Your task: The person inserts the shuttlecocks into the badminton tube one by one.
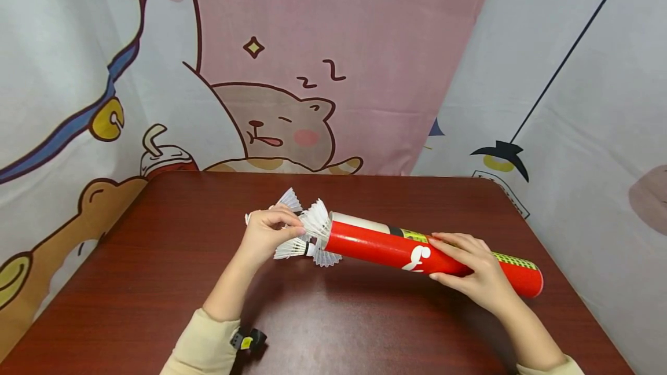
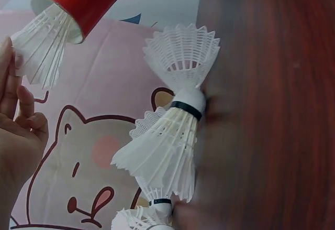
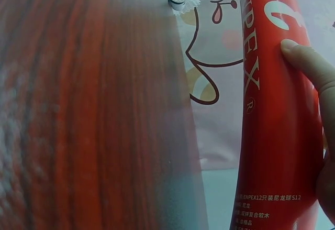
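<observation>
My right hand grips a long red shuttlecock tube around its body, held slanted above the table with its mouth toward the left. A white feather shuttlecock sticks partly out of that mouth, skirt outward. My left hand pinches the skirt's edge between thumb and fingers, as the left wrist view also shows. Below and behind the tube mouth, several loose shuttlecocks lie together, among them a feather one and a mesh-skirted nylon one. The inside of the tube is hidden.
A dark red-brown wooden table lies beneath everything. Behind it hangs a cartoon-printed cloth, with more cloth at both sides. A small black device is strapped at the left sleeve.
</observation>
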{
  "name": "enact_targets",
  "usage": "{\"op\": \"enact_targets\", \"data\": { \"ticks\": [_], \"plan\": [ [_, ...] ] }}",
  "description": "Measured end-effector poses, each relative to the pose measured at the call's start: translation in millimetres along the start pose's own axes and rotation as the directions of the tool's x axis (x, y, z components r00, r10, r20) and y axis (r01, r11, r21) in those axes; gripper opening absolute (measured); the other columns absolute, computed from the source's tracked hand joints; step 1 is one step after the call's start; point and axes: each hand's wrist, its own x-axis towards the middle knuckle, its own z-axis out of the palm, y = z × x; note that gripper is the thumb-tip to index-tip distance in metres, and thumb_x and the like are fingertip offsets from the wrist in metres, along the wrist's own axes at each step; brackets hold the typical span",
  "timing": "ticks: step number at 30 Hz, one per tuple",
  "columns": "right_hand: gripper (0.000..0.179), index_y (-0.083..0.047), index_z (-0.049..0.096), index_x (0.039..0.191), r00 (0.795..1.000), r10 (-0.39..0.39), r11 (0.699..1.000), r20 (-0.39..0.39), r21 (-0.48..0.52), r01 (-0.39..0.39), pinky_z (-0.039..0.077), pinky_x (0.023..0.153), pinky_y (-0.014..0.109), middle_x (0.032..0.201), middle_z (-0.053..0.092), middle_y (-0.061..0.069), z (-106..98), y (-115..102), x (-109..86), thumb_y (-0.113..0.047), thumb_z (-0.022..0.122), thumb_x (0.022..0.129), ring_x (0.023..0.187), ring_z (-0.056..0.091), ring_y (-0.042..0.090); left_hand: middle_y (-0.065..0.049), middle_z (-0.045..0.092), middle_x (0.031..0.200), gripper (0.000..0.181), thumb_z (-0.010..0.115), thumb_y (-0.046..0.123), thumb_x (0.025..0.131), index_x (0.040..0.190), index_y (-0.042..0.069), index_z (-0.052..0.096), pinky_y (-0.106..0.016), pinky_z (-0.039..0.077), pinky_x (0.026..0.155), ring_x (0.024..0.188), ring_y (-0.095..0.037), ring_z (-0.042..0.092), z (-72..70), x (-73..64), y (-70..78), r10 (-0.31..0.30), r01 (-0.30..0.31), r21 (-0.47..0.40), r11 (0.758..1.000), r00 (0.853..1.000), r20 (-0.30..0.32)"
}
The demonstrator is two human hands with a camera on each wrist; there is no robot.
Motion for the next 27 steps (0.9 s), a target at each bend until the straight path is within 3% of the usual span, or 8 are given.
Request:
{"op": "enact_targets", "data": {
  "ticks": [7, 11, 16, 21, 27],
  "plan": [
    [0.07, -0.015, 0.065, 0.126, 1.0, -0.015, 1.0, -0.01, -0.004, 0.015, 0.028, 0.091, 0.029, 0.127, 0.059, 0.003, 0.0, 0.5, -0.1, -0.018, 0.09, 0.06, 0.113, 0.048, 0.016, -0.015, 0.064, 0.073, 0.013, 0.074, -0.021, 0.067, 0.075, -0.012, 0.069, -0.028, 0.043, 0.066, 0.076, -0.014, 0.055, 13.2, -0.9, 12.3, -0.022, 0.014, 0.101, 0.995, 0.996, 0.082],
    [0.066, -0.015, 0.065, 0.125, 0.999, -0.042, 0.999, -0.029, -0.005, 0.042, 0.028, 0.091, 0.028, 0.126, 0.06, 0.004, 0.0, 1.0, 0.6, -0.026, 0.089, 0.065, 0.112, 0.049, 0.017, -0.012, 0.064, 0.074, 0.013, 0.076, -0.018, 0.068, 0.076, -0.01, 0.071, -0.029, 0.043, 0.064, 0.076, -0.017, 0.054, 16.6, -3.8, 2.1, -0.054, 0.042, 0.122, 0.992, 0.994, 0.092],
    [0.062, -0.014, 0.066, 0.124, 0.995, -0.082, 0.997, -0.052, 0.002, 0.082, 0.029, 0.09, 0.028, 0.124, 0.061, 0.004, 0.7, 1.8, 1.8, -0.034, 0.086, 0.069, 0.11, 0.051, 0.018, -0.005, 0.066, 0.076, 0.01, 0.078, -0.01, 0.071, 0.078, -0.004, 0.074, -0.026, 0.044, 0.063, 0.077, -0.017, 0.056, 20.0, -5.9, -8.8, -0.071, 0.058, 0.118, 0.991, 0.991, 0.111],
    [0.064, -0.013, 0.066, 0.123, 0.994, -0.092, 0.996, -0.06, 0.003, 0.092, 0.028, 0.09, 0.028, 0.124, 0.061, 0.005, 1.2, 2.9, 1.4, -0.03, 0.088, 0.066, 0.109, 0.051, 0.018, -0.006, 0.065, 0.075, 0.009, 0.077, -0.011, 0.072, 0.078, -0.005, 0.073, -0.026, 0.044, 0.063, 0.076, -0.017, 0.056, 22.6, -6.1, -11.1, -0.052, 0.039, 0.103, 0.994, 0.99, 0.131],
    [0.058, -0.012, 0.067, 0.121, 0.99, -0.121, 0.993, -0.078, 0.004, 0.122, 0.029, 0.091, 0.028, 0.123, 0.062, 0.007, 2.7, 3.3, 2.1, -0.044, 0.08, 0.075, 0.108, 0.052, 0.02, -0.012, 0.062, 0.071, 0.01, 0.072, -0.019, 0.071, 0.074, -0.01, 0.071, -0.033, 0.044, 0.066, 0.074, -0.019, 0.054, 29.3, -4.7, 2.7, -0.034, 0.018, 0.095, 0.995, 0.986, 0.163]
  ]
}}
